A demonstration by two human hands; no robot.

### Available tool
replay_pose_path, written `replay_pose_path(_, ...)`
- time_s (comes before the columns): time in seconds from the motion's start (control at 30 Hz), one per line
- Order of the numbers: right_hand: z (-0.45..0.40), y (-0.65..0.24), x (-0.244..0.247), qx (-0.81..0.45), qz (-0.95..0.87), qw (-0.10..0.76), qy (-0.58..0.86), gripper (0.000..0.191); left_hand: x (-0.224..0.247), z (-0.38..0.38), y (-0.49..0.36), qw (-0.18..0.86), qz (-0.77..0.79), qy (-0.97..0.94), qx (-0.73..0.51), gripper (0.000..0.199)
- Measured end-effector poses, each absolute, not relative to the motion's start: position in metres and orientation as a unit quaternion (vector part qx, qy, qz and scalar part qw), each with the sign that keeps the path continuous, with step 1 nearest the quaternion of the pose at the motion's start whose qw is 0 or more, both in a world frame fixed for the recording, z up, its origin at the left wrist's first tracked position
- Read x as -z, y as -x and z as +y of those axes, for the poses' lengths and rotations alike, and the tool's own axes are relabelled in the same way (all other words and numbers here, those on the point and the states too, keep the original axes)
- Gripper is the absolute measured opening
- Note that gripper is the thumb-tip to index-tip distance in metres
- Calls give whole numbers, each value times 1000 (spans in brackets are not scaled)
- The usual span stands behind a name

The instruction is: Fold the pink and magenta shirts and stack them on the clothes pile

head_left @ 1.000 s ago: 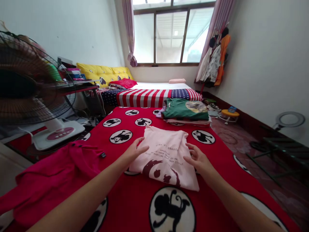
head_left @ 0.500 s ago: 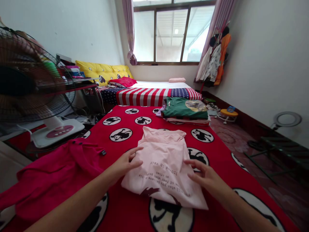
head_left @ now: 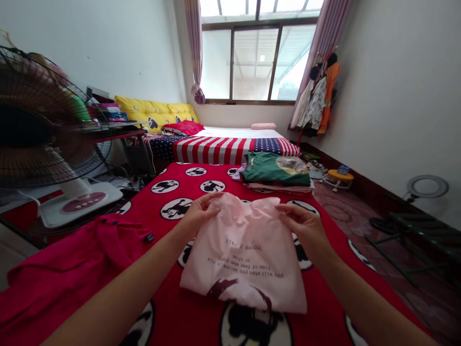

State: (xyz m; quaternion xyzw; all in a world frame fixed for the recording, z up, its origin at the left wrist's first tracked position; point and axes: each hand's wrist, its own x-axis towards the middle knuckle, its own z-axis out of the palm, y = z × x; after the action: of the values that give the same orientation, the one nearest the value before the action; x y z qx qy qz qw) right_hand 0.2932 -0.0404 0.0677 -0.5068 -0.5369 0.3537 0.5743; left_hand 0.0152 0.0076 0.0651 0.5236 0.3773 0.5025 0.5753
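With left hand [head_left: 203,211] and right hand [head_left: 302,225] nearly closed, newly pinching far corners of pink shirt [head_left: 248,235], thus puckering its edge above blanket [head_left: 187,315].

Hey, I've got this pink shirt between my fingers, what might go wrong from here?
Your left hand and right hand pinch only the far corners of the pink shirt, so one might slip free. The cloth bunches between them, so creases could set in. Just beyond, a green shirt tops a pile of clothes; a wide reach might nudge it.
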Motion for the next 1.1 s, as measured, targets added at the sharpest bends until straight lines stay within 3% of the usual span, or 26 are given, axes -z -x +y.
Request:
replay_pose_path(0.13, 3, -301, -64, -285, -514, 609, 532, 39, -60, 52, -18, 507, 424, -537, -524, 63)
replay_pose_path(0.27, 32, -314, -16, -206, -503, 548, 636, 36, -18, 80, -20, 368, 553, -544, -513, 48)
replay_pose_path(0.4, 37, -321, 8, -150, -550, 519, 637, 35, 1, 82, -19, 313, 575, -554, -514, 48)
replay_pose_path(0.6, 33, -318, -6, 19, -625, 472, 621, 26, -16, 72, -22, 125, 605, -663, -423, 56)
replay_pose_path(0.7, 29, -306, -20, 54, -649, 482, 586, 24, -23, 67, -27, 43, 567, -702, -430, 42)
replay_pose_path(0.83, 37, -287, -33, -65, -700, 471, 532, 21, -28, 58, -36, 96, 487, -762, -416, 11)
replay_pose_path(1.0, 64, -279, -38, -47, -697, 288, 655, 32, -19, 48, -44, 131, 472, -786, -377, 18)
replay_pose_path(1.1, 73, -284, -36, -51, -680, 252, 687, 14, -13, 48, -43, 127, 476, -794, -355, 30)
